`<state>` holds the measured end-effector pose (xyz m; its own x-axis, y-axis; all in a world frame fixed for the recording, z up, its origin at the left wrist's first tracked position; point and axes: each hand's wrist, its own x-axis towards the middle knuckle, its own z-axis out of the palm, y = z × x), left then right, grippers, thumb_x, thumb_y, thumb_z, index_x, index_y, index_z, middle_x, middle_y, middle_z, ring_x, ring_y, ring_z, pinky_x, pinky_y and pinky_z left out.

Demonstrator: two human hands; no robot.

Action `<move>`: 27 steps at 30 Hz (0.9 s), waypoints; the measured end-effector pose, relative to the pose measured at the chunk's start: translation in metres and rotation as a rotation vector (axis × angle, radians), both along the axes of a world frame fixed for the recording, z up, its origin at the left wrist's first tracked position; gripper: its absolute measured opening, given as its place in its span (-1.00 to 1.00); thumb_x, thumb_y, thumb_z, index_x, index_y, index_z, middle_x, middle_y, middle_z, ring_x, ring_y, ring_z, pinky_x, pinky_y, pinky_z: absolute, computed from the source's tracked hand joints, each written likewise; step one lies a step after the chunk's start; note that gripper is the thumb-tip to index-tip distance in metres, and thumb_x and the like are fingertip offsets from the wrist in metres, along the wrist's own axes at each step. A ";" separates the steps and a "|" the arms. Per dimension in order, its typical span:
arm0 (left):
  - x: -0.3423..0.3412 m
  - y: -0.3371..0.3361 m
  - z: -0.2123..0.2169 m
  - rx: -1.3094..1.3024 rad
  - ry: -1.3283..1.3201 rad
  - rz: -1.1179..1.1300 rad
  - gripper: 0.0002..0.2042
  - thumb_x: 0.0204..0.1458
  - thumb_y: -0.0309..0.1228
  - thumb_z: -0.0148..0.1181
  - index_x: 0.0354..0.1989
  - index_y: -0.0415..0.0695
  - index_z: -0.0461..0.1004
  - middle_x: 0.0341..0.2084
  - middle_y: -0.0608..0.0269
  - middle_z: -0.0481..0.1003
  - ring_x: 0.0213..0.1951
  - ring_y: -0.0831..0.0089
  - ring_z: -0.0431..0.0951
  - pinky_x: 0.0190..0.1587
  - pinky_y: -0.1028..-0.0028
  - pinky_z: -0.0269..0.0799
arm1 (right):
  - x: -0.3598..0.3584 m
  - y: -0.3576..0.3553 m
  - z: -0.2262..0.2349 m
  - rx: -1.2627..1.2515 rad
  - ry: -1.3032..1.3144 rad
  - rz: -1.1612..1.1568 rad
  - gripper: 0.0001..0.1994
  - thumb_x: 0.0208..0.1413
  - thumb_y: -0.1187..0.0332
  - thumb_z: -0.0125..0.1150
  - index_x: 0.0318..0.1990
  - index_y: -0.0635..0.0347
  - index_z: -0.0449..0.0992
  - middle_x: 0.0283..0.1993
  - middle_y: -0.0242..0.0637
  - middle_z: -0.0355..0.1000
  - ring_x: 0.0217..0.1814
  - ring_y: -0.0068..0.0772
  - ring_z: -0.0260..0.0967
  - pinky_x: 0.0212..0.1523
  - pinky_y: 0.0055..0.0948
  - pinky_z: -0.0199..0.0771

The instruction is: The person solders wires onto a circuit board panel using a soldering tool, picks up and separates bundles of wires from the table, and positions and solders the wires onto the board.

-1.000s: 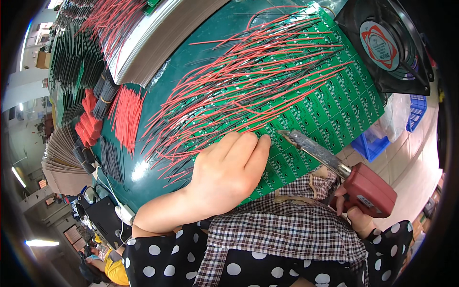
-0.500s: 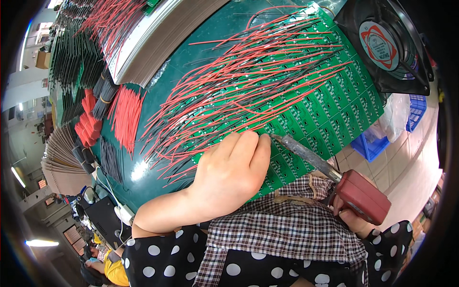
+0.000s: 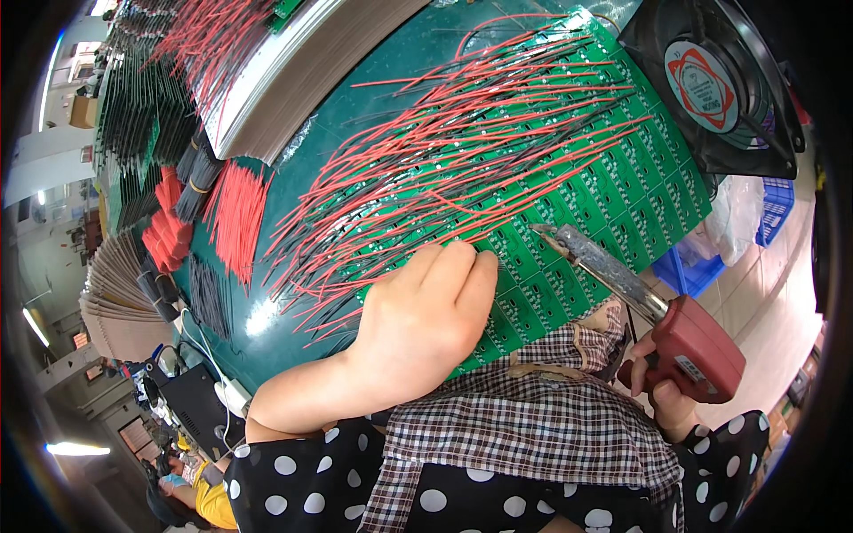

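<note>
A large green panel of circuit boards [image 3: 551,284] lies at a slant before me, its left part covered by rows of red and black wires [image 3: 426,169]. My left hand [image 3: 425,311] rests over the panel's near edge, fingers curled down in a pinch; the fingertips and whatever they hold are hidden. In my right hand [image 3: 671,404] is a soldering gun [image 3: 697,351] with a dark red body, gripped by its handle. Its grey barrel points up and left, and the tip hangs near the panel, right of my left hand. Whether the tip touches cannot be told.
A black fan [image 3: 711,89] stands at the panel's far right corner. On the left lie bundles of red wires [image 3: 235,218] and black wires [image 3: 209,302], beside stacked boards [image 3: 142,115]. A cardboard stack [image 3: 302,71] sits at the back. Blue baskets [image 3: 689,271] are below, right.
The soldering gun has moved to the right and its tip away from my left hand's fingers. My left hand has shifted slightly left.
</note>
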<state>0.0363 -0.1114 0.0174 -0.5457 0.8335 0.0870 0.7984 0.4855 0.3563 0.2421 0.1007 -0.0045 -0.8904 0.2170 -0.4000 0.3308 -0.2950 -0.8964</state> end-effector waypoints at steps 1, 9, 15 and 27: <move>-0.002 0.000 0.001 0.006 0.002 0.000 -0.72 -0.32 -0.66 0.16 -0.31 -0.29 0.50 -0.53 0.21 0.38 -0.52 0.33 0.43 -0.51 0.43 0.37 | -0.001 0.002 0.000 -0.035 -0.015 0.058 -0.23 -0.01 -0.01 0.26 0.17 0.34 0.06 -0.14 -0.14 0.35 -0.60 -0.53 0.27 -0.59 -0.61 0.28; -0.008 0.007 0.003 0.122 -0.079 0.028 -0.76 -0.30 -0.68 0.19 -0.35 -0.29 0.51 -0.50 0.19 0.44 -0.49 0.32 0.48 -0.47 0.43 0.40 | 0.001 0.005 0.004 -0.017 -0.071 -0.021 -0.23 -0.03 -0.06 0.25 0.15 0.33 0.10 -0.14 -0.19 0.35 -0.59 -0.54 0.26 -0.60 -0.62 0.25; -0.006 0.005 -0.003 0.124 0.016 -0.055 -0.69 -0.40 -0.61 0.15 -0.33 -0.29 0.52 -0.52 0.23 0.42 -0.51 0.34 0.46 -0.50 0.44 0.37 | 0.003 0.005 0.001 -0.193 -0.033 -0.015 -0.26 -0.14 0.35 0.41 0.18 0.40 0.12 -0.18 -0.14 0.42 -0.40 -0.47 0.40 -0.38 -0.61 0.40; -0.006 0.008 -0.006 0.109 0.062 -0.056 -0.69 -0.40 -0.62 0.16 -0.33 -0.27 0.52 -0.55 0.25 0.39 -0.55 0.37 0.43 -0.55 0.45 0.33 | 0.028 0.014 -0.034 0.757 0.395 0.299 -0.57 -0.28 0.42 0.37 -0.21 0.43 0.42 -0.20 -0.08 0.48 -0.30 -0.22 0.49 -0.31 -0.42 0.49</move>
<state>0.0299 -0.1038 0.0112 -0.4891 0.8462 0.2115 0.8455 0.4003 0.3534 0.2704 0.1142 -0.0386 -0.9941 0.0350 0.1025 -0.0742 0.4690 -0.8800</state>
